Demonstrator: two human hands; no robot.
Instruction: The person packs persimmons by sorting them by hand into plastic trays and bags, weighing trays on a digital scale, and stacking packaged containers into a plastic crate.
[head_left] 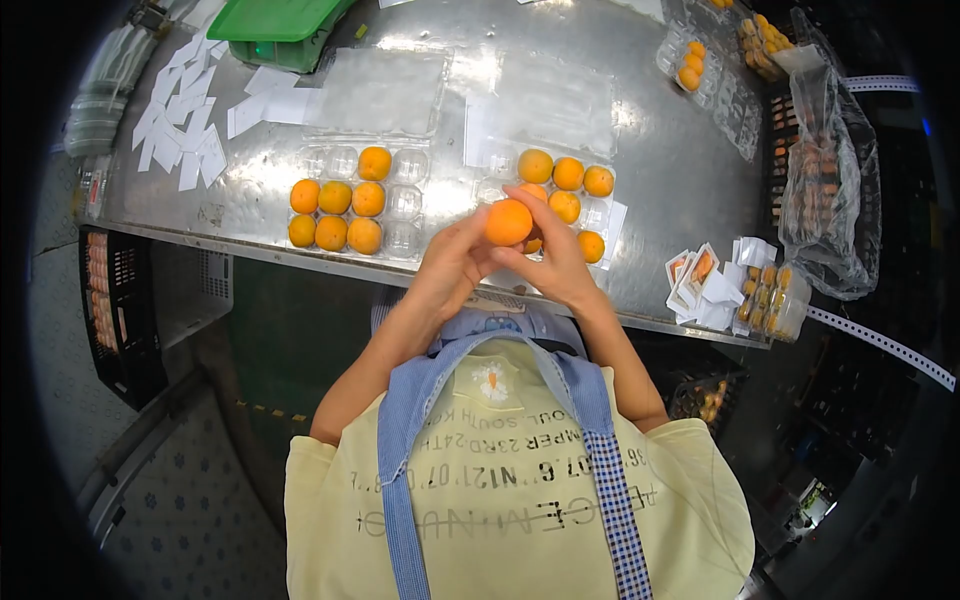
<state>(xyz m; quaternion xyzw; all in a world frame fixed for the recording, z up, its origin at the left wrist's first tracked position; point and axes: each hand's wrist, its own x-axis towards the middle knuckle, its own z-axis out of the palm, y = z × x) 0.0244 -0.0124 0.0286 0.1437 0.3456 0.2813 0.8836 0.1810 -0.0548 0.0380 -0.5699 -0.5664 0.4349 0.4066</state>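
Observation:
A round orange fruit (508, 222) is held up between both hands over the table's front edge. My right hand (556, 258) has its thumb and forefinger curved around the fruit's right side. From the left, my left hand (458, 262) closes its fingers against the same fruit. Behind the hands, an open clear plastic tray (590, 212) contains several similar fruits, partly hidden by my fingers. Left of it, another open clear tray (405, 203) has fruits in many of its cups, while its right column shows bare cups. Both trays' lids lie folded back, away from me.
White paper slips (180, 110) lie scattered at the left, near a green bin (275, 22). Printed cards (697, 280) and a packed fruit tray (772, 300) sit at the right front corner. Black crates (120, 310) stand beside the table, with plastic bagging (835, 190) at the right.

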